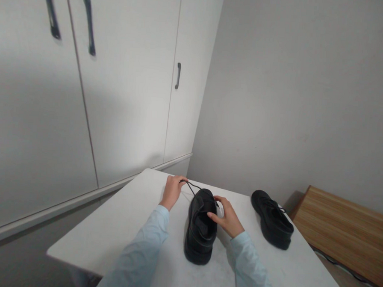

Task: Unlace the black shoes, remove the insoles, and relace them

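Note:
A black lace-up shoe [200, 229] rests upright on the white table, its toe pointing away from me and its heel nearest. My left hand [172, 190], to the left of the toe, is closed on a black shoelace [192, 185] pulled out to the left. On the shoe's right side is my right hand [225, 216], its thumb at the shoe opening and its fingers by the laces near the edge. Whether those fingers grip a lace is too small to tell. A second black shoe [272, 219], with its laces on top, lies farther right.
The white table [116, 229] has its far edge near a grey wall [277, 101]. White cabinets [126, 93] with dark handles stand at the left. A wooden surface [344, 228] is beyond the right edge, with cables beneath it.

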A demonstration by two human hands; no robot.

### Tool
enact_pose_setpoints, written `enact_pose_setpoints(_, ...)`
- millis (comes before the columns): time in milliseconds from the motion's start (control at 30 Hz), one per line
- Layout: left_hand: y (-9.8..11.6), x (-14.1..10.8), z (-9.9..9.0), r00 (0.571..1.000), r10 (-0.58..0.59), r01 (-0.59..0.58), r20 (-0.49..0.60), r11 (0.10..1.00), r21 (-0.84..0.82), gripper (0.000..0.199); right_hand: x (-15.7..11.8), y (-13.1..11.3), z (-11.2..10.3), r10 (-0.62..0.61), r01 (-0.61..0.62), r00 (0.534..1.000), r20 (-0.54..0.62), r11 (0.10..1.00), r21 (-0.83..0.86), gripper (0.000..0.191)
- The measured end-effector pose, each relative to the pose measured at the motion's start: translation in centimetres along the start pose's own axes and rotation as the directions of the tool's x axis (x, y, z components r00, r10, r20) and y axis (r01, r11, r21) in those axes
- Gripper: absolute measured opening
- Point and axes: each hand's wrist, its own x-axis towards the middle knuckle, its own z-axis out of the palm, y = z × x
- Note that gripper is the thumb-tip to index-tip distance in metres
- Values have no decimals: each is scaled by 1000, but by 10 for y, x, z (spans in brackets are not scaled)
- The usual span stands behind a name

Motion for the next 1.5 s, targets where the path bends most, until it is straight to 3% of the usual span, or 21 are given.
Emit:
enact_pose_setpoints(200, 3, 4, -5, 983, -88, 60, -164, 983, -172, 14, 0, 0, 1, -11, 11, 1000, -22, 1000, 12, 49)
enact_pose_setpoints(533, 4, 7, -11, 949, -154, 78, -274, 960, -268, 19, 0, 1, 0, -21, 21, 1000, -14, 1000, 2, 50)
enact_pose_setpoints(667, -5, 9, -9, 916, -242, 95, -321, 906, -412, 22, 0, 2, 1, -22, 22, 1000, -14, 1000, 4, 50)
enact_pose_setpoints(733, -7, 10, -6, 896, -324, 100, -304, 813, -574, 25, 0, 3, 1, -22, 22, 1000, -15, 1000, 6, 50)
enact_pose_setpoints(867, -6, 10, -5, 853, -469, 53, -229, 514, -856, 27, 0, 5, 1, -21, 21, 1000, -14, 1000, 7, 51)
enact_pose_setpoints(1067, -2, 12, -11, 806, -591, 64, -25, 128, -990, 8, 0, 6, 2, -31, 32, 999, -24, 999, 19, 49)
enact_pose_setpoints(1167, 0, 14, -13, 771, -635, 51, 48, -13, -999, 9, 0, 6, 2, -28, 29, 999, -21, 999, 26, 49)
enact_pose_setpoints(1267, 2, 17, -15, 731, -677, 32, 91, -99, -995, 16, 0, 6, 2, -29, 29, 999, -15, 999, 35, 48)
enact_pose_setpoints(1367, 2, 20, -18, 699, -707, 28, 105, -119, -992, 21, 0, 5, 2, -30, 31, 999, -13, 999, 45, 48)
enact_pose_setpoints(1433, 2, 19, -20, 706, -698, 49, 123, -125, -991, 21, 0, 4, 2, -29, 30, 999, -15, 998, 49, 48)
enact_pose_setpoints(1500, 3, 17, -20, 744, -652, 91, 149, -122, -988, 16, 0, 4, 2, -30, 31, 999, -14, 998, 55, 47)
